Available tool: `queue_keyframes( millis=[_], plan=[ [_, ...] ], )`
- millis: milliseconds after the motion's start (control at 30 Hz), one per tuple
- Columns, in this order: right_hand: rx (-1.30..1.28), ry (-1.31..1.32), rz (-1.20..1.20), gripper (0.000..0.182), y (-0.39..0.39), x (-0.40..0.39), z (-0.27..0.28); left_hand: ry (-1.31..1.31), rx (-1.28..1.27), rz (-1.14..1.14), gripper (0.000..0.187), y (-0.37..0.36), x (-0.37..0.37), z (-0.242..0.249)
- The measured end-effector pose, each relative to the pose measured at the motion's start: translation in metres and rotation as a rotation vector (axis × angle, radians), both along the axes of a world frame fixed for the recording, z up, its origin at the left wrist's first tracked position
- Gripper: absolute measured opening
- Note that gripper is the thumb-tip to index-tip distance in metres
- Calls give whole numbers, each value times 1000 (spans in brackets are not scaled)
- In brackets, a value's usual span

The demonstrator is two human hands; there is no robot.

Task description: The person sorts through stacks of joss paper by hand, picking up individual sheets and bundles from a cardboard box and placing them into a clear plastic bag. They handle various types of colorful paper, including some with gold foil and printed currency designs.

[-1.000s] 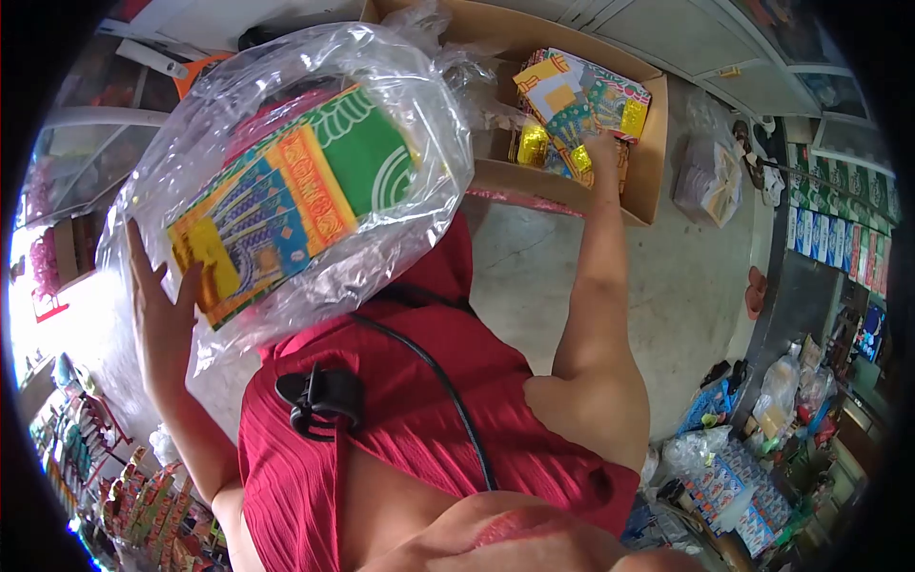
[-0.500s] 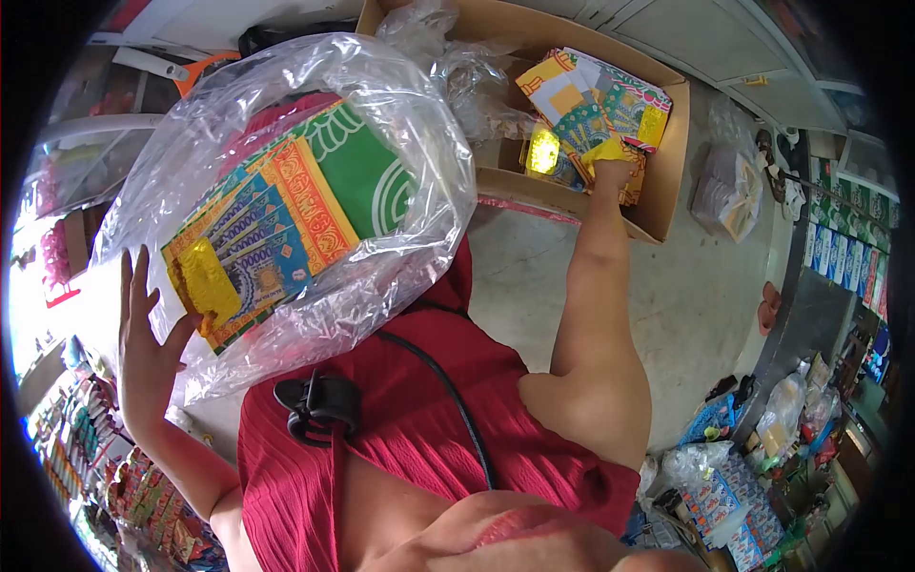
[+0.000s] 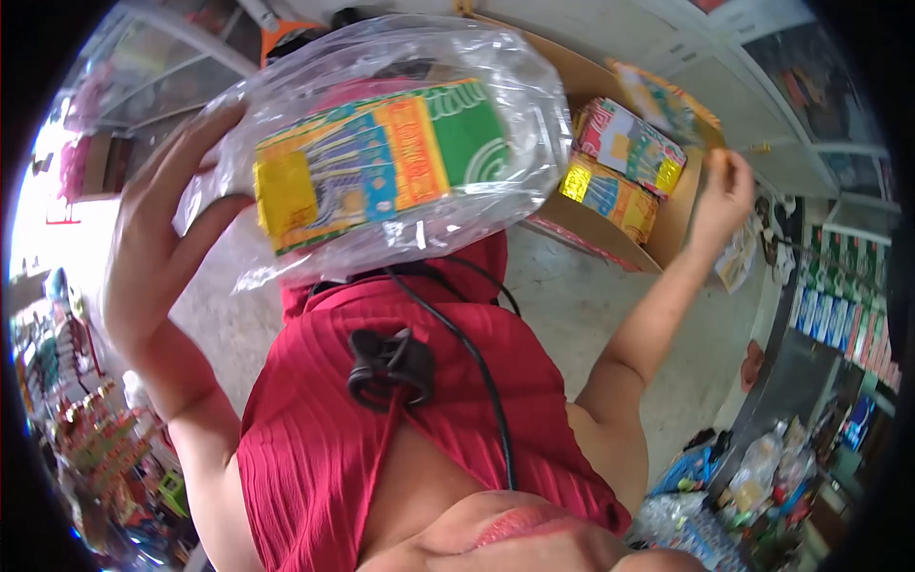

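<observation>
A clear plastic bag (image 3: pixel 519 105) rests over my lap, with a stack of printed paper packets (image 3: pixel 410 153) in green, orange, blue and gold lying in it. At the bag's left edge is my left hand (image 3: pixel 167 229), thumb and fingers spread apart, close to the plastic. My right hand (image 3: pixel 729 195) pinches the lower end of an orange and blue paper packet (image 3: pixel 672 105), held tilted above the right side of a cardboard box (image 3: pixel 675 227). Inside that box lie more packets (image 3: pixel 610 195), some with shiny gold patches.
Glass-fronted cabinets (image 3: pixel 810 76) stand behind the box. Shelves with boxed goods (image 3: pixel 834 286) line the right side. Plastic-wrapped items (image 3: pixel 691 520) lie at the lower right, and colourful goods (image 3: pixel 105 429) crowd the left. A black cord (image 3: pixel 477 372) runs down my red clothing.
My right hand has risen out of the box and moved right, bringing a paper packet up. My left hand has moved up along the bag's edge. The view has shifted.
</observation>
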State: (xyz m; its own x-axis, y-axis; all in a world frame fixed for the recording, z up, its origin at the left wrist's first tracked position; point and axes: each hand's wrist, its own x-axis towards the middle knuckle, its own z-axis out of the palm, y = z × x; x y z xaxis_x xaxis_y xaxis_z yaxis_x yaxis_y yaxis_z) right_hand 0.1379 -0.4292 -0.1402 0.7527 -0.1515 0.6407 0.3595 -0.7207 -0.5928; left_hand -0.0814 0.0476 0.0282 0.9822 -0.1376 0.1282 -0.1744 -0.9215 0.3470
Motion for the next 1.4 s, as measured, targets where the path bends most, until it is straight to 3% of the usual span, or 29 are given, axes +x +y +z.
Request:
queue_keyframes(
  millis=[133,200,267,333,367,433,467,733,767,833,900,933,967,1000,1100,1200,1233,1400],
  plan=[
    [-218,-502,280,13,77,-45,128,-382,102,-155,50,-26,15,28],
    [-389,-663,388,11,102,-56,173,-696,49,-392,59,-35,39,32],
    [-584,-687,513,32,130,-71,209,-713,81,-334,56,-24,20,37],
    [-907,-909,611,18,163,-80,249,-729,134,-234,52,-14,0,43],
    [-908,-921,615,18,184,-91,250,-738,159,-180,49,-10,-10,45],
    [-484,-805,780,13,224,-110,248,-751,203,-62,45,-4,-28,47],
    [-485,-813,794,13,230,-111,247,-756,225,0,43,-1,-38,48],
    [-289,-668,710,65,248,-106,196,-764,372,426,30,14,-75,47],
    [-260,-644,690,72,246,-106,188,-786,278,389,21,47,-84,44],
    [-443,-146,561,86,227,-102,171,-809,183,345,16,71,-92,39],
    [-483,48,546,78,211,-83,137,-735,-564,509,35,49,-93,26],
    [-481,56,541,78,205,-81,123,-684,-879,424,27,54,-89,15],
    [-417,269,513,74,200,-80,112,-589,-988,391,27,61,-87,-1],
    [-349,479,481,70,195,-79,103,-509,-1059,450,26,59,-84,-15],
    [-236,686,544,63,179,-79,87,-187,-1154,460,28,43,-68,-57],
    [-55,768,620,54,167,-81,79,69,-1259,535,33,40,-66,-102],
    [16,747,664,47,168,-85,80,79,-1255,537,33,35,-67,-106],
    [4,642,675,43,168,-93,86,97,-1407,547,51,19,-67,-111]
  ],
)
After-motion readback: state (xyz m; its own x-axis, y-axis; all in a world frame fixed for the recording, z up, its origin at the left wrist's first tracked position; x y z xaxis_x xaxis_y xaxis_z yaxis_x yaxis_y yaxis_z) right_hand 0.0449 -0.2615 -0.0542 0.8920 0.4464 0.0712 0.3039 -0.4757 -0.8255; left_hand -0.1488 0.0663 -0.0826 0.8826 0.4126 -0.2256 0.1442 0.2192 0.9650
